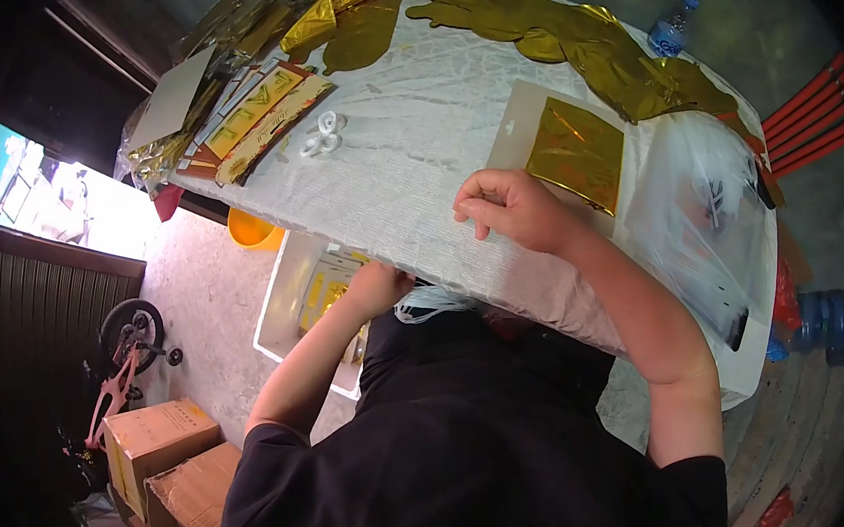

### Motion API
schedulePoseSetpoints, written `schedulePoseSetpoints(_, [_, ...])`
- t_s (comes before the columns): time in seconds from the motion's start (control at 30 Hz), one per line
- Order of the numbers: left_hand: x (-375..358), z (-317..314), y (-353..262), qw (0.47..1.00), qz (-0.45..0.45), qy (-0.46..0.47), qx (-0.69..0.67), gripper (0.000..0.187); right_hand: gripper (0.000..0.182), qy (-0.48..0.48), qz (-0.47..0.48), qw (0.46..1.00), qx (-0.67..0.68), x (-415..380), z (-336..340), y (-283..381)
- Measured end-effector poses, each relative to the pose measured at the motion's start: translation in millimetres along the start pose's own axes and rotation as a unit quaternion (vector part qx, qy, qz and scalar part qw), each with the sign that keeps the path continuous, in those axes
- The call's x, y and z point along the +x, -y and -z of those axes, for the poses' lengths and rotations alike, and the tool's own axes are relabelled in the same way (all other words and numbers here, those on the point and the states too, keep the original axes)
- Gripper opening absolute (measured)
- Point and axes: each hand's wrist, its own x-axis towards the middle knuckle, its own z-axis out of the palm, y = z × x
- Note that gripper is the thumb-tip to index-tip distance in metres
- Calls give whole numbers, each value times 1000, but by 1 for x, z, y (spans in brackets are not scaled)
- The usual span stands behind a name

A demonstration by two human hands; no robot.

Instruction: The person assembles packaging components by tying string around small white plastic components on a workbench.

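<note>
On the white-covered table [393,166], my right hand [513,210] hovers near the middle with its fingers curled; whether anything small is between them I cannot make out. Just beyond it lies a folded gold foil piece [578,154] on a pale card [522,119]. My left hand [380,287] is at the table's near edge, fingers bent and partly hidden, beside a bundle of thin white plastic [431,303]. White rolls [321,137] and printed cards [264,117] rest on the left part of the table. Flat gold balloons [563,35] stretch along the far edge.
Clear plastic bags [698,209] cover the table's right end. A water bottle [672,26] stands at the far right. Below on the left are a white box [279,296], a yellow bucket [253,230], cardboard boxes [161,432] and a small bicycle [128,339]. Blue jugs [839,322] are at right.
</note>
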Motion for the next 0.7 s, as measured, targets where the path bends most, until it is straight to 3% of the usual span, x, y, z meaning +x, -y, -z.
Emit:
schedulePoseSetpoints(0.17, [-26, 54, -60, 998, 57, 11, 3, 25, 12, 25, -5, 998, -57, -3, 0, 2])
schedulePoseSetpoints(0.23, [-38, 74, -79, 992, -45, -32, -116, 14, 14, 29, 2, 995, -93, -5, -5, 9])
schedulePoseSetpoints(0.27, [-42, 87, -93, 992, -49, -34, -115, 14, 16, 61, 9, 994, -87, -8, -11, 14])
schedulePoseSetpoints(0.3, [-47, 100, -107, 971, -44, 6, -236, 10, 18, 95, 16, 992, -79, -11, -16, 20])
schedulePoseSetpoints(0.33, [-50, 112, -119, 934, -39, 44, -352, 8, 21, 145, -25, 986, -78, -14, -19, 32])
schedulePoseSetpoints(0.37, [-52, 122, -129, 935, -42, 41, -351, 8, 23, 193, -67, 976, -75, -17, -23, 44])
schedulePoseSetpoints(0.43, [-52, 137, -143, 923, -42, 34, -380, 4, 22, 198, -72, 974, -84, -19, -26, 51])
schedulePoseSetpoints(0.5, [-47, 145, -148, 913, -74, 24, -400, 6, 20, 185, -144, 971, -48, -17, -23, 52])
schedulePoseSetpoints(0.57, [-39, 152, -151, 913, -98, -76, -389, 6, 17, 189, -135, 972, -16, -18, -21, 54])
schedulePoseSetpoints(0.7, [-19, 156, -165, 889, -157, -137, -407, 6, 18, 126, -83, 988, 32, -18, -19, 63])
